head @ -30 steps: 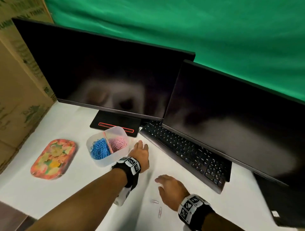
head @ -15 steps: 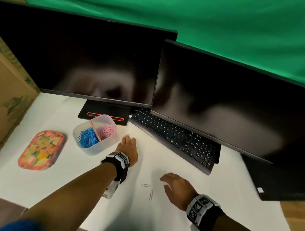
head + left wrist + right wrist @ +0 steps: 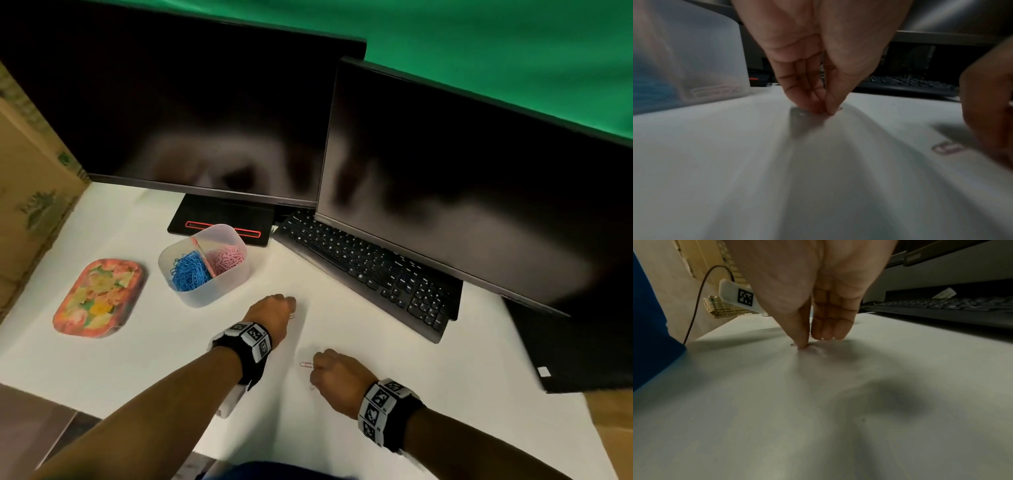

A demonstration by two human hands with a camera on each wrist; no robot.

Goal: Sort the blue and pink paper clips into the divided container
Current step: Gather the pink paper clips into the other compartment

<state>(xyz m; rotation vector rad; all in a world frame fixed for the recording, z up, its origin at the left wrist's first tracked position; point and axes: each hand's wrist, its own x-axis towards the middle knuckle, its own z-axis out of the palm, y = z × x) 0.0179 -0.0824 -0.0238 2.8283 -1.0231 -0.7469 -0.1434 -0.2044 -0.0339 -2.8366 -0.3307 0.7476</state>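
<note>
left hand [image 3: 274,313] down on the white table [image 3: 137,342], fingers and thumb drawn together; in the left wrist view we see the tips pinching a small pink clip [image 3: 839,109] against the surface, only a sliver of it showing past the thumb. the same clip peeks out at the hand's right edge in the head view.

right hand [image 3: 337,375] nearer to us and to the right, also lowered to the table. the right wrist view has the thumb tip pressed onto a faint pinkish clip [image 3: 793,345], fingers just beside it, curled down with tips near the surface. we cannot tell whether the clip is truly gripped or only pinned under the thumb.

a loose pink paper clip [image 3: 306,365] lies flat at the right hand's far-left edge, touching or nearly touching the knuckles.

far and left of the left hand stands the divided container [image 3: 219,287], translucent, with blue paper clips [image 3: 190,275] in its left compartment and pink paper clips [image 3: 227,257] in its right one.

further left, a flowered tray [image 3: 97,298]. beyond, two dark monitors [image 3: 205,120] and a black keyboard [image 3: 370,270] running to the right. cardboard at the far left, green cloth behind.
</note>
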